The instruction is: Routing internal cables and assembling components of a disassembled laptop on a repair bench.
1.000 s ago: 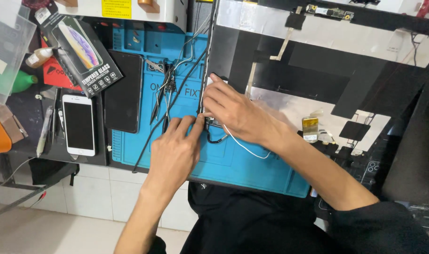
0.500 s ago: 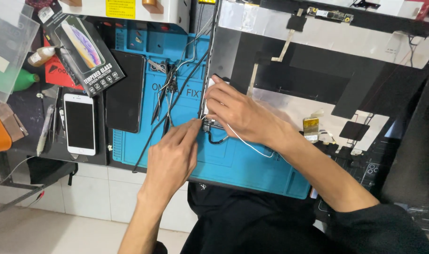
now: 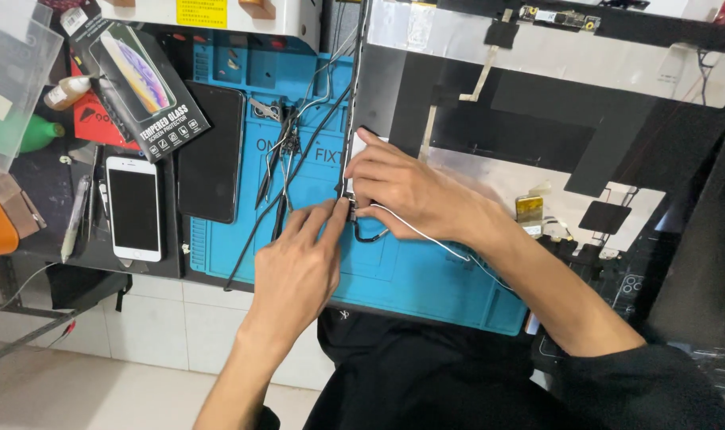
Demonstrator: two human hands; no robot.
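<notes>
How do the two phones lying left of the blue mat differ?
The white phone has a pale frame around its dark screen; the black phone is dark all over. The white phone lies further left on the dark tray, apart from the blue mat; the black phone overlaps the mat's left edge. Both lie flat and lengthwise, screens unlit, untouched by the left hand and right hand.

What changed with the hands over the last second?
Very little: the left hand slid slightly right, its fingers now meeting the right hand at the grey display panel's corner. Neither let go. The blue rubber work mat and white phone stayed put.
</notes>
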